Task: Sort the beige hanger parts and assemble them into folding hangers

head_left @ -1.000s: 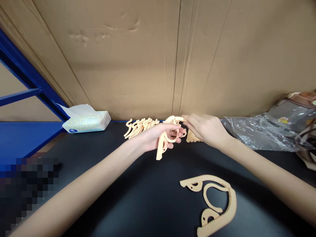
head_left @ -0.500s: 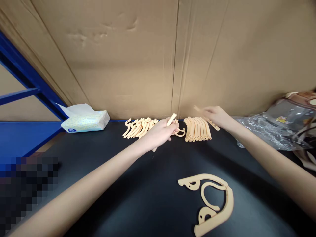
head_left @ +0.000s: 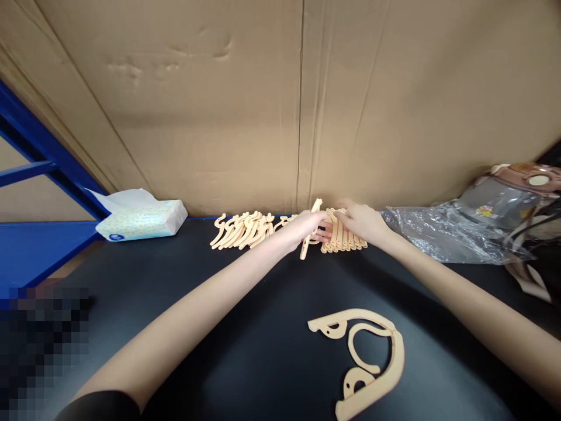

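My left hand (head_left: 302,229) is closed around a beige hanger arm (head_left: 304,249), which stands tilted, its top leaning right. Its fingertips show behind the piece. My right hand (head_left: 363,223) is over the far end of a row of similar curved hanger arms (head_left: 344,241). Its thumb and index finger are apart, with no piece visible between them; the other fingers are partly hidden. Left of my left hand lies a pile of beige hanger hooks (head_left: 245,229). A few other beige pieces (head_left: 284,221) are partly covered by that hand.
A folded beige hanger (head_left: 397,362) with its hook lies on the black tabletop (head_left: 245,339) nearer me. Far left is a tissue pack (head_left: 142,221). Crinkled clear plastic (head_left: 442,237) and a transparent bag (head_left: 495,199) lie right. A cardboard wall (head_left: 219,117) rises behind.
My right hand has moved left over the row; the hanger arm it held no longer shows in it. My left hand has shifted right, still holding its piece. The view has turned slightly right.
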Motion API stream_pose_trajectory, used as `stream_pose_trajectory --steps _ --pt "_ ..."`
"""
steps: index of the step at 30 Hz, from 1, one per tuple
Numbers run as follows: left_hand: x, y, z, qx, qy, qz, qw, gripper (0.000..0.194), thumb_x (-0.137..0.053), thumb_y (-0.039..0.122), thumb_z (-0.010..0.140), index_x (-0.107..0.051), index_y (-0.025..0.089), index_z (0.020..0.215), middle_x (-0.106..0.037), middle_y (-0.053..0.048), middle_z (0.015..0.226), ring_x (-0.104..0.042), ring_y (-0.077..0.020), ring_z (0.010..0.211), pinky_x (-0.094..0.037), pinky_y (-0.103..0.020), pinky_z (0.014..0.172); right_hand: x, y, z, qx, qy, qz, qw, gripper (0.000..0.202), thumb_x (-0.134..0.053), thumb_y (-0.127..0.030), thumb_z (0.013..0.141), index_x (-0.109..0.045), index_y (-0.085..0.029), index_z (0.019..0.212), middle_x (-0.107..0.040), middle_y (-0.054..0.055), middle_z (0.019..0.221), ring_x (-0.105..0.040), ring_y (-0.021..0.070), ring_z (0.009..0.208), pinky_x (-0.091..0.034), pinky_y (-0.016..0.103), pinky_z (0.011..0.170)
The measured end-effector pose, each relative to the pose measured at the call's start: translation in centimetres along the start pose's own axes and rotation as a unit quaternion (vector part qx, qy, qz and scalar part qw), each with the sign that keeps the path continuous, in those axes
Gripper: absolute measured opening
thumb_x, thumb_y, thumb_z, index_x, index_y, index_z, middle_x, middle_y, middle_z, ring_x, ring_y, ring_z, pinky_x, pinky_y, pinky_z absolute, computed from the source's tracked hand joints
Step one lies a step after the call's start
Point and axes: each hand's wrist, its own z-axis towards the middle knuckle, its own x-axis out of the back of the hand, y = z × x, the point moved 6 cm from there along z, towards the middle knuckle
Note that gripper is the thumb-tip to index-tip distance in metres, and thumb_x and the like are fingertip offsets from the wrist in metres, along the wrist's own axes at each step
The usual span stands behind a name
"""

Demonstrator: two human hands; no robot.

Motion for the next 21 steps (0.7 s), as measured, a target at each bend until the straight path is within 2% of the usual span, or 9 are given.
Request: stream_pose_trajectory --steps 4,7,10,13,15,17,21 --pt "-0.1 -0.1 0.2 0.000 0.002 -0.022 1.000 0.014 -0.052 0.026 0.083 -0.057 0.013 0.086 -0.066 -0.009 0.082 -0.064 -0.0152 0.071 -0.052 -0.025 0.065 -0.1 -0.1 0.0 0.022 -0.003 0.025 0.999 0.038 -0.040 -0.033 0.090 -0.053 -0.020 0.123 -0.070 0.011 0.097 -0.064 0.0291 0.091 -0.044 0.037 0.074" --pt "0.3 -0.3 0.7 -0.010 0.015 -0.041 0.999 0.021 -0.052 0.035 0.085 -0.052 0.015 0.079 -0.062 -0.006 0.079 -0.060 -0.0122 0.064 -0.049 -0.023 0.060 0.3 -0.6 -0.1 0.042 0.004 0.060 0.997 0.036 -0.039 -0.030 0.091 -0.054 -0.019 0.122 -0.071 0.009 0.090 -0.064 0.0270 0.090 -0.043 0.036 0.076" --pt "1.2 -0.3 1.0 -0.033 0.055 -0.056 0.996 0.042 -0.034 0.054 0.091 -0.042 0.018 0.072 -0.056 -0.003 0.074 -0.050 -0.0083 0.053 -0.041 -0.020 0.049 1.2 -2.0 -0.9 0.075 0.009 0.109 0.991 0.037 -0.031 -0.038 0.096 -0.057 -0.020 0.115 -0.067 0.002 0.071 -0.064 0.0207 0.077 -0.043 0.031 0.072" --pt "1.8 0.2 0.3 -0.063 0.085 -0.041 0.994 0.052 -0.023 0.062 0.092 -0.041 0.018 0.069 -0.051 -0.001 0.068 -0.046 -0.0089 0.051 -0.036 -0.021 0.047 1.8 -4.6 -2.2 0.137 -0.020 0.201 0.970 0.053 -0.018 -0.049 0.097 -0.063 -0.021 0.098 -0.066 0.000 0.072 -0.060 0.0147 0.065 -0.044 0.026 0.065" --pt "2.0 1.0 -0.6 -0.086 0.079 -0.018 0.993 0.051 -0.030 0.060 0.092 -0.045 0.017 0.069 -0.052 -0.002 0.067 -0.052 -0.0117 0.058 -0.041 -0.023 0.053 2.1 -6.3 -3.1 0.182 -0.056 0.307 0.932 0.050 -0.031 -0.054 0.094 -0.064 -0.018 0.091 -0.066 0.003 0.078 -0.060 0.0152 0.069 -0.044 0.026 0.063" --pt "2.5 1.8 -1.8 -0.111 0.069 0.001 0.991 0.043 -0.040 0.054 0.092 -0.050 0.016 0.074 -0.056 -0.003 0.072 -0.057 -0.0145 0.067 -0.046 -0.025 0.061 2.5 -7.0 -3.6 0.191 -0.069 0.375 0.904 0.041 -0.047 -0.052 0.088 -0.065 -0.016 0.087 -0.066 0.004 0.079 -0.060 0.0164 0.071 -0.044 0.027 0.062" --pt "4.9 3.3 -3.9 -0.155 0.079 0.023 0.984 0.025 -0.045 0.037 0.093 -0.053 0.016 0.081 -0.060 -0.004 0.085 -0.059 -0.0145 0.077 -0.047 -0.029 0.072 4.1 -6.3 -3.4 0.155 -0.015 0.374 0.914 0.032 -0.053 -0.043 0.086 -0.069 -0.015 0.089 -0.068 0.005 0.082 -0.059 0.0171 0.074 -0.043 0.029 0.065"
